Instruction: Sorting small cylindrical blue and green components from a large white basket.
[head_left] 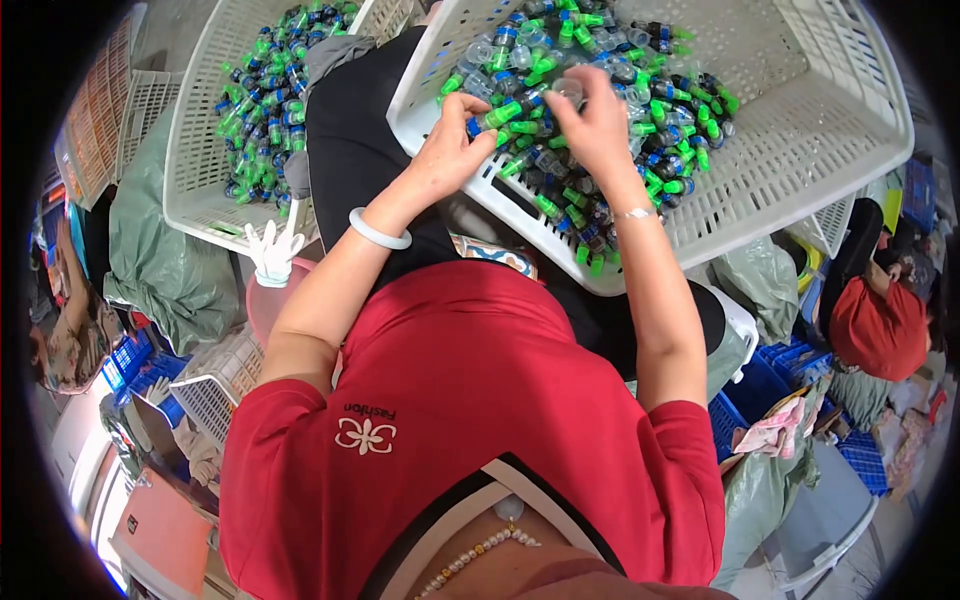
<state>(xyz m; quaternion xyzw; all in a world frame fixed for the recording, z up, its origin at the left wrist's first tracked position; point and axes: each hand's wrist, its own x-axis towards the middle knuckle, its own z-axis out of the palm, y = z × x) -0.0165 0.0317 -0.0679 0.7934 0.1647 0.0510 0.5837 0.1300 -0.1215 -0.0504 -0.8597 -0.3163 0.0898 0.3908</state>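
A large white slatted plastic basket (790, 160) leans against my lap, with a heap of small plastic bottles (650, 125) in it. They have bright green ends, blue bands and dark or clear parts. My left hand (452, 148), at the basket's near left corner, pinches one small green-and-blue bottle (499, 116) between thumb and fingers. Just right of it, over the heap, my right hand (596, 130) is closed around a small clear plastic cap (568, 92). Its fingers are slightly blurred, and the heap behind them is partly hidden.
To the left stands a second white basket (190, 170) of similar bottles. A white glove (272, 250) hangs at its near edge, over a pink bucket (265, 305). Green sacks (165, 240) and blue crates (745, 395) stand around. Other people sit at far left and at right, one in red (880, 325).
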